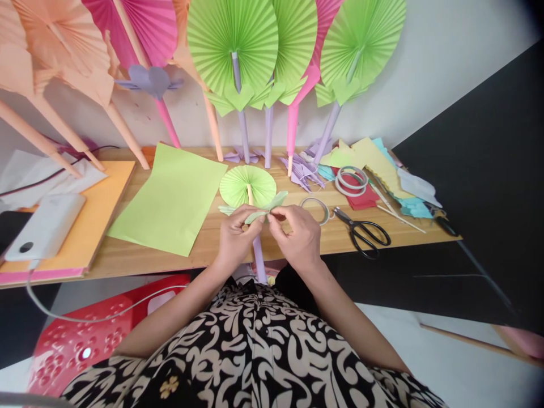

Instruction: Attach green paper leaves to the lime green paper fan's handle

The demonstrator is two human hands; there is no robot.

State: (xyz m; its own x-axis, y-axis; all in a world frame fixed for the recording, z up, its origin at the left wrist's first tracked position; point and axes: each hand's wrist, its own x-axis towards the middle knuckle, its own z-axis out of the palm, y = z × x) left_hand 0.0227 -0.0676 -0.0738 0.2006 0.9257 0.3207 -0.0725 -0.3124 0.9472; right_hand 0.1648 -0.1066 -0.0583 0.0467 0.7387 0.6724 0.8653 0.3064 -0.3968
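Observation:
Between the fingertips of my left hand (238, 235) and my right hand (297, 232) is a small folded piece of pale green paper (257, 216). Both hands are closed in a pinch on it, close together above the table's front part. Just beyond them a round pleated green paper fan (238, 184) lies on the wood. Its lilac handle (259, 262) runs under my hands and past the table edge. Part of the fan is hidden behind my fingers. A roll of tape (315, 211) lies right of my right hand, with black-handled scissors (365, 231) farther right.
Finished green fans (233, 39), pink and orange ones lean on the wall. A green sheet (170, 204) lies left, near a white power bank (46, 226) on orange paper (111, 198). Tape rolls (352, 180) and paper scraps (382, 170) sit right. A red stool (80, 340) stands below.

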